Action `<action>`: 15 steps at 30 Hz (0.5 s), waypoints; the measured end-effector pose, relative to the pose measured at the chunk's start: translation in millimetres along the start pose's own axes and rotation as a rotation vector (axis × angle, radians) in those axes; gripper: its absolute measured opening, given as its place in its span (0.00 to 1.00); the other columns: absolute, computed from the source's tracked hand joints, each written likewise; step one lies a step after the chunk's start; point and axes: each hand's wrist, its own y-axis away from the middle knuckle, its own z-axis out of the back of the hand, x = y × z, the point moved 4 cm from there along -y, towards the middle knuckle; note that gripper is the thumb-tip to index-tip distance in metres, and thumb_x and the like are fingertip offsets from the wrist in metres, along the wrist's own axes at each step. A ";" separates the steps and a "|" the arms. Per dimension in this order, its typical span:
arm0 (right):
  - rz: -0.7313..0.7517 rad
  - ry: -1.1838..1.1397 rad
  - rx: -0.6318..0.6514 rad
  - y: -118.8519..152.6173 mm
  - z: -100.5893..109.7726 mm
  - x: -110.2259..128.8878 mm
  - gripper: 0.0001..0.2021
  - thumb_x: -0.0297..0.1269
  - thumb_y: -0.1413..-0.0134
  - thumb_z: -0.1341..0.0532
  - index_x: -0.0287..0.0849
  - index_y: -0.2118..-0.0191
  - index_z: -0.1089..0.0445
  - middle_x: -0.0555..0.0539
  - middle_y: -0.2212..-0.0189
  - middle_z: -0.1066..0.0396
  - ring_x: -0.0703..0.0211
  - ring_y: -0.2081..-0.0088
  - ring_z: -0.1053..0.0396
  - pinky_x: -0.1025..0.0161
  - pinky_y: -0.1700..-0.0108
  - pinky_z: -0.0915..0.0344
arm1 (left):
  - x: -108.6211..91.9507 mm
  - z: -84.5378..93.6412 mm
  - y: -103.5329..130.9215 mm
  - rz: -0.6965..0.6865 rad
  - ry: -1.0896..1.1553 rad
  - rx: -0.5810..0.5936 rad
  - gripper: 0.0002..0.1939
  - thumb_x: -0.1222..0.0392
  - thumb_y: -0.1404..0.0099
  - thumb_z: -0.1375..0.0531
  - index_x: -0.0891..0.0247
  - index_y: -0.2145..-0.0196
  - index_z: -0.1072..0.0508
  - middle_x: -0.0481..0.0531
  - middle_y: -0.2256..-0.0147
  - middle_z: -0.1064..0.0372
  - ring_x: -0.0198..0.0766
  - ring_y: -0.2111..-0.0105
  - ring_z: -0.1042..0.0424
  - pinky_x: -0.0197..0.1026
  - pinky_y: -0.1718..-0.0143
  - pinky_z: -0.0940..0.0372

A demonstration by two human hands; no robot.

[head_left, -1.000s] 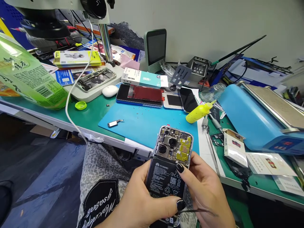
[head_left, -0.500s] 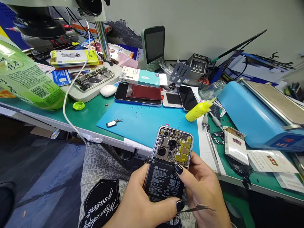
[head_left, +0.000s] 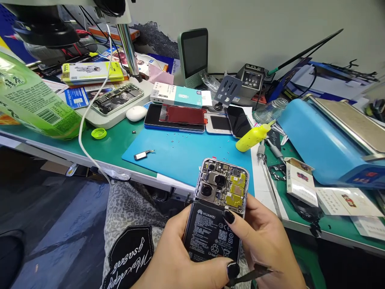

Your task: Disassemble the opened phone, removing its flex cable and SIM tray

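An opened smartphone [head_left: 215,228] with its back off is held tilted above my lap. Its black battery, cameras and yellow-covered circuit board show. Around the phone's left side wraps my left hand [head_left: 189,253], thumb lying over the lower battery. My right hand [head_left: 264,241] grips the opposite side, with its thumb pressed on the battery's upper right. A slim dark metal tool [head_left: 254,273], which looks like tweezers, lies across the right palm by the left thumb tip; its far part is hidden, and I cannot tell which hand grips it.
On the blue mat [head_left: 168,156] lie a small metal phone part [head_left: 143,155] and scattered screws. A yellow squeeze bottle [head_left: 252,137], several phones and a white-teal box [head_left: 180,95] stand behind. At left is a green drink bottle [head_left: 36,96]; at right, a blue machine [head_left: 325,144].
The phone and both hands have shifted slightly right in view. The dark tool has turned, its right end now pointing higher. Both hands keep their hold on the phone.
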 end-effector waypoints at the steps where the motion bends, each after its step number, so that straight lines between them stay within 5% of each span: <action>1: -0.012 -0.002 -0.001 1.0 -0.8 0.5 0.15 0.36 0.46 0.31 0.51 0.52 0.26 0.47 0.56 0.22 0.52 0.55 0.25 0.60 0.55 0.28 | -1.1 -1.6 0.6 0.009 0.038 0.021 0.28 0.79 0.57 0.31 0.62 0.57 0.22 0.45 0.70 0.24 0.29 0.71 0.31 0.28 0.68 0.36; 10: -0.028 0.042 -0.140 11.4 -9.3 9.6 0.15 0.42 0.53 0.28 0.48 0.57 0.23 0.44 0.58 0.21 0.49 0.59 0.23 0.62 0.60 0.27 | -1.4 -8.3 7.1 0.119 0.231 0.142 0.27 0.73 0.56 0.27 0.62 0.56 0.23 0.48 0.72 0.24 0.31 0.72 0.28 0.30 0.68 0.34; 15: -0.042 0.053 -0.073 11.7 -10.7 14.9 0.15 0.39 0.52 0.29 0.49 0.56 0.23 0.45 0.58 0.21 0.50 0.58 0.23 0.62 0.57 0.28 | 4.4 -0.8 7.4 0.110 0.066 0.027 0.28 0.73 0.55 0.29 0.61 0.54 0.25 0.49 0.69 0.22 0.34 0.70 0.27 0.33 0.65 0.33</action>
